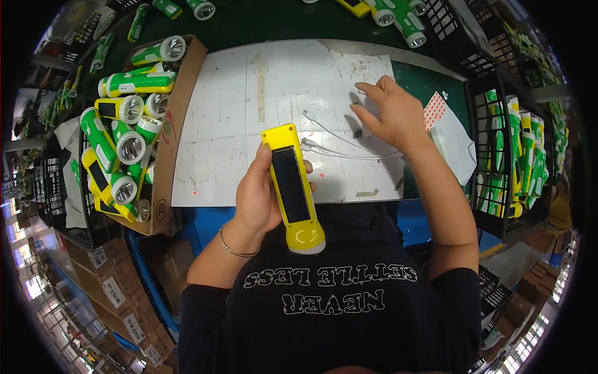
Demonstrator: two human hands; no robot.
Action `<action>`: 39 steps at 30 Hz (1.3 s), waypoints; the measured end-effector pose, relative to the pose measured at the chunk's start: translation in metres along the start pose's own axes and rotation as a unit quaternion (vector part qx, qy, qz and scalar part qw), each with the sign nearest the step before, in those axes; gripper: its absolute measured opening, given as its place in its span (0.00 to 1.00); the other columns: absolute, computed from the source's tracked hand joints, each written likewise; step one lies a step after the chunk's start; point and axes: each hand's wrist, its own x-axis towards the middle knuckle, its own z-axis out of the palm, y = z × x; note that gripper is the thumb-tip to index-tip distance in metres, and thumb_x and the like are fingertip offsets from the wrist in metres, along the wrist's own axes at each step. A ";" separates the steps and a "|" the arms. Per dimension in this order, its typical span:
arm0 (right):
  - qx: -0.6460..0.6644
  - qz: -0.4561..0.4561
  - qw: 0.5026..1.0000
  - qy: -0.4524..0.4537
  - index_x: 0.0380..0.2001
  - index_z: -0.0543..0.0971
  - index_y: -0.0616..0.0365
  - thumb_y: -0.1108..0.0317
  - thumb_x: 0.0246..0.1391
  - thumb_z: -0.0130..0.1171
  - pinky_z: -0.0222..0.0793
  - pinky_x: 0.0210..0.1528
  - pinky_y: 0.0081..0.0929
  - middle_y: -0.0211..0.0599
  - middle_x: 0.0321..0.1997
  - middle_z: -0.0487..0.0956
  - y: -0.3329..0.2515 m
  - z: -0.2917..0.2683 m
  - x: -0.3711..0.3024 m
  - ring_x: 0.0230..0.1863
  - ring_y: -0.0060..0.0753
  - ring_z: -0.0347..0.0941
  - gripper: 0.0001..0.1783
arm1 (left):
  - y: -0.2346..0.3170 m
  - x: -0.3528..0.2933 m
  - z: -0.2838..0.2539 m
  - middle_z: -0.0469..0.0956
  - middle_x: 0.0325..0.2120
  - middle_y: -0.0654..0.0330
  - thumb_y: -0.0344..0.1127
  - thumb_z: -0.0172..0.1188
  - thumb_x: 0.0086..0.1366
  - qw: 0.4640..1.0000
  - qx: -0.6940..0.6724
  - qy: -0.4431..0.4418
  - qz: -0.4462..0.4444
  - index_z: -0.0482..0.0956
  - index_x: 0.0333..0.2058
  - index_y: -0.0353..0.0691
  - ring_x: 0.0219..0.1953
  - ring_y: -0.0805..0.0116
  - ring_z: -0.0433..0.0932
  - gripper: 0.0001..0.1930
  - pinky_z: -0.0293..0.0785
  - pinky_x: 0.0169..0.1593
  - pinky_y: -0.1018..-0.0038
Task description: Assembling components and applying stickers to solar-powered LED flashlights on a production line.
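My left hand (254, 196) is wrapped round a yellow flashlight (306, 234) near the front edge of the work board. Its side with a dark solar panel (291, 185) faces up, and its rounded head points toward my body. Over the right part of the board hovers my right hand (393, 115), thumb and forefinger apart, with nothing visible between them. White cables (349, 144) lie on the board between the two hands. Just right of my right wrist is a sheet of small red stickers (435, 111), on top of white paper (458, 146).
At the left a cardboard box (177, 134) is heaped with green and yellow flashlights (132, 146). Black plastic crates (492, 162) with more flashlights stand at the right. Further flashlights (408, 25) lie along the far side of the green table (268, 22). The white board (218, 93) covers its middle.
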 end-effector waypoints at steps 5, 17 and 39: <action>0.178 -0.250 0.952 -0.016 0.49 0.74 0.30 0.62 0.40 0.62 0.65 0.19 0.26 0.27 0.24 0.67 -0.049 -0.038 -0.028 0.20 0.28 0.70 0.28 | 0.012 0.012 0.010 0.75 0.35 0.50 0.52 0.32 0.69 0.990 -0.113 0.021 -0.076 0.69 0.44 0.42 0.36 0.55 0.75 0.22 0.72 0.44 0.59; 0.670 0.185 0.705 -0.141 0.42 0.73 0.66 0.66 0.51 0.61 0.62 0.30 0.10 0.21 0.25 0.72 -0.060 -0.043 -0.025 0.26 0.09 0.64 0.18 | 0.006 0.030 0.043 0.60 0.56 0.52 0.43 0.47 0.67 0.958 0.213 -0.190 0.032 0.47 0.62 0.41 0.56 0.63 0.64 0.30 0.68 0.54 0.64; 0.708 0.146 0.677 -0.141 0.34 0.73 0.62 0.66 0.58 0.53 0.63 0.32 0.13 0.25 0.26 0.72 -0.041 -0.004 -0.068 0.28 0.13 0.66 0.09 | 0.020 0.057 0.048 0.64 0.21 0.63 0.61 0.40 0.64 0.960 -0.216 -0.140 -0.113 0.67 0.45 0.42 0.20 0.75 0.63 0.27 0.63 0.25 0.79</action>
